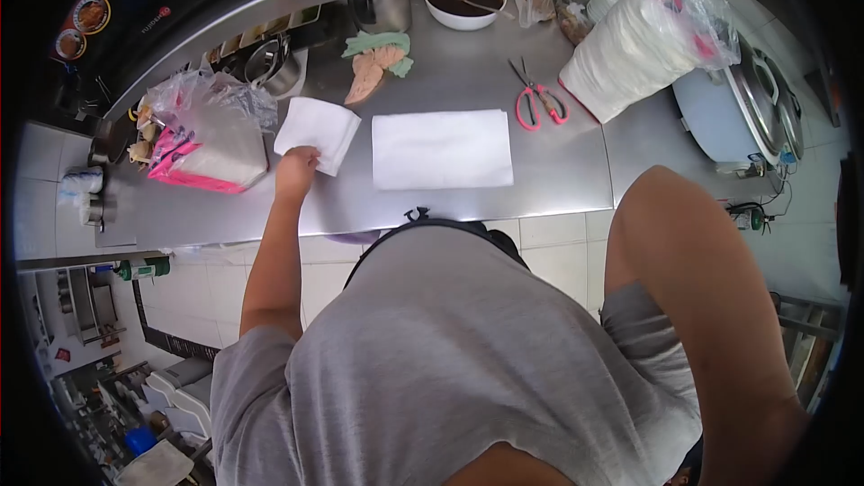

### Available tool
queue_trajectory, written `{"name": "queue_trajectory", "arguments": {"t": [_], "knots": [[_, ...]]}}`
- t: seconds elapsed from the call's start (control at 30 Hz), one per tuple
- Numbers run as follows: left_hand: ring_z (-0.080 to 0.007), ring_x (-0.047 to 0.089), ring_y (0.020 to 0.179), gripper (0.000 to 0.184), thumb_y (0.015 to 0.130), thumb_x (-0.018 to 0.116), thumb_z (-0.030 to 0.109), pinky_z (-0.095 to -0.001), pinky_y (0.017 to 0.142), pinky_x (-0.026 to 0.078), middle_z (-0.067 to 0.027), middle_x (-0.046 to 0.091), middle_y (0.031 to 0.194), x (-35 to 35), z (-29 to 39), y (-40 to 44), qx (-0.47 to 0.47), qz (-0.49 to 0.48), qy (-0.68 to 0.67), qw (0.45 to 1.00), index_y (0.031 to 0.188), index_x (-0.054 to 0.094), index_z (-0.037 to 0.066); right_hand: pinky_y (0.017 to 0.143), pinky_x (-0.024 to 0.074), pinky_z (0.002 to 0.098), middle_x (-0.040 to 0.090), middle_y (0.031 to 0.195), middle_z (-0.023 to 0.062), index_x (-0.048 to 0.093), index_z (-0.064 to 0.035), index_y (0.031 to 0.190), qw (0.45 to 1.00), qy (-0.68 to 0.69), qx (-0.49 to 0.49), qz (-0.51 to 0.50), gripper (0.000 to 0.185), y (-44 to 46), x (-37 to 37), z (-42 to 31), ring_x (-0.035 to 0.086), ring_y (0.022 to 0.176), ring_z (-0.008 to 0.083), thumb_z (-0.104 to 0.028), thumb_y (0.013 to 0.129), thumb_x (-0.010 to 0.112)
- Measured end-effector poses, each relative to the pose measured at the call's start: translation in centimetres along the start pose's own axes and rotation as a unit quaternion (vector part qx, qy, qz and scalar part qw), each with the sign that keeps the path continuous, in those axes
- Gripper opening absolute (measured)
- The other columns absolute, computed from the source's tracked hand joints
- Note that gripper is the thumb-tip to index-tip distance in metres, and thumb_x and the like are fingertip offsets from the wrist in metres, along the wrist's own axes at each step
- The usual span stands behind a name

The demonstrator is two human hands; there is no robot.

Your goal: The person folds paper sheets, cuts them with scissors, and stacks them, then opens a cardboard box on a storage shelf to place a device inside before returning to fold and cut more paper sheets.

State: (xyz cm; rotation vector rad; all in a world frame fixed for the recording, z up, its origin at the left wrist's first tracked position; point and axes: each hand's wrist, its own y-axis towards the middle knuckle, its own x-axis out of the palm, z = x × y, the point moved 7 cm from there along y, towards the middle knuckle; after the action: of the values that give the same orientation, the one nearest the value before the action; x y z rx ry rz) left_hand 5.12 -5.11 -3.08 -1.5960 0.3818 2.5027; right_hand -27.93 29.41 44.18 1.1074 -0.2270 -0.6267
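My left hand (300,166) grips the lower edge of a white folded napkin (322,126), its fingers closed on it. The napkin lies slightly turned on the steel counter. Just to its right, a stack of white sheets or napkins (441,151) rests flat, apart from the hand. Left of my hand stands a pink-edged plastic pack of white napkins (225,157), its clear wrap crumpled open. My right arm (693,252) is bent up at the elbow toward the camera, and the right hand is out of the frame.
Pink-handled scissors (540,108) lie on the steel counter (558,180). A larger napkin pack (621,58) leans at the right, beside a lidded container (711,117). Behind are a bowl of dark sauce (462,2), cloths (373,63) and metal pots (272,67).
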Motion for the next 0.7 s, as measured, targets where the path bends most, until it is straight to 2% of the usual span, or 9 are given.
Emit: {"name": "queue_trajectory", "arguments": {"t": [0.17,0.3,0.4,0.5,0.57,0.67,0.7], "knots": [[-0.0361,0.064,0.082,0.024,0.087,0.059,0.024,-0.042,0.077,0.05,-0.0181,0.067,0.089,1.4,0.2,1.2,-0.015,0.025,0.017,0.999,0.092,0.069,0.003,0.097,0.032,0.0405,0.055,0.106,0.0067,0.054,-0.0068,0.102,1.0,-0.004,-0.006,-0.013,0.026,0.1,0.0,-0.6,0.047,0.109,0.0225,-0.03,0.09,0.053],[-0.0361,0.064,0.08,0.026,0.088,0.058,0.025,-0.0418,0.073,0.05,-0.02,0.066,0.087,1.6,-1.3,2.1,-0.008,0.019,-0.004,1.0,0.091,0.069,0.002,0.098,0.0306,0.0415,0.055,0.106,0.0069,0.053,-0.007,0.101,1.0,-0.009,-0.02,-0.003,0.027,0.4,-0.5,-0.8,0.046,0.111,0.0232,-0.032,0.091,0.051],[-0.0289,0.065,0.069,0.022,0.085,0.062,0.023,-0.0377,0.068,0.05,-0.0178,0.066,0.078,2.0,-2.3,2.5,-0.049,-0.013,-0.063,0.997,0.091,0.069,0.003,0.099,0.0296,0.0422,0.054,0.106,0.007,0.053,-0.0071,0.1,0.999,-0.012,-0.036,-0.003,0.028,0.7,-0.8,-0.9,0.046,0.112,0.0237,-0.034,0.092,0.05],[-0.0175,0.06,0.061,0.02,0.083,0.066,0.019,-0.0319,0.062,0.048,-0.0099,0.064,0.068,0.8,-1.7,1.7,-0.123,-0.055,-0.1,0.986,0.09,0.069,0.001,0.101,0.0286,0.0429,0.054,0.106,0.0072,0.052,-0.0073,0.099,0.998,-0.024,-0.049,0.028,0.029,0.6,-1.8,-0.6,0.046,0.113,0.0242,-0.035,0.093,0.049],[-0.0125,0.056,0.061,0.019,0.082,0.068,0.017,-0.0279,0.061,0.047,-0.0052,0.063,0.068,3.2,-4.9,1.5,-0.17,-0.041,-0.228,0.958,0.09,0.069,-0.001,0.101,0.0279,0.0434,0.054,0.106,0.0073,0.052,-0.0074,0.099,0.996,-0.036,-0.051,0.056,0.03,-0.2,-2.3,0.1,0.045,0.114,0.0246,-0.036,0.094,0.048],[-0.0103,0.056,0.063,0.019,0.084,0.067,0.016,-0.0249,0.06,0.047,-0.002,0.062,0.071,4.1,-6.4,2.0,-0.212,-0.034,-0.369,0.904,0.089,0.068,-0.003,0.103,0.0269,0.0442,0.054,0.107,0.0074,0.052,-0.0075,0.098,0.984,-0.053,-0.02,0.167,0.031,-3.9,-3.8,1.6,0.045,0.116,0.0251,-0.038,0.095,0.047],[-0.0103,0.056,0.064,0.02,0.085,0.066,0.016,-0.0244,0.061,0.047,-0.0015,0.062,0.073,4.2,-6.6,1.6,-0.226,-0.035,-0.407,0.885,0.089,0.068,-0.003,0.097,0.0377,0.0443,0.052,0.108,0.0169,0.051,-0.0028,0.095,0.966,0.057,0.004,0.253,0.033,-6.3,-3.9,2.9,0.05,0.108,0.0295,-0.034,0.098,0.042]]}}
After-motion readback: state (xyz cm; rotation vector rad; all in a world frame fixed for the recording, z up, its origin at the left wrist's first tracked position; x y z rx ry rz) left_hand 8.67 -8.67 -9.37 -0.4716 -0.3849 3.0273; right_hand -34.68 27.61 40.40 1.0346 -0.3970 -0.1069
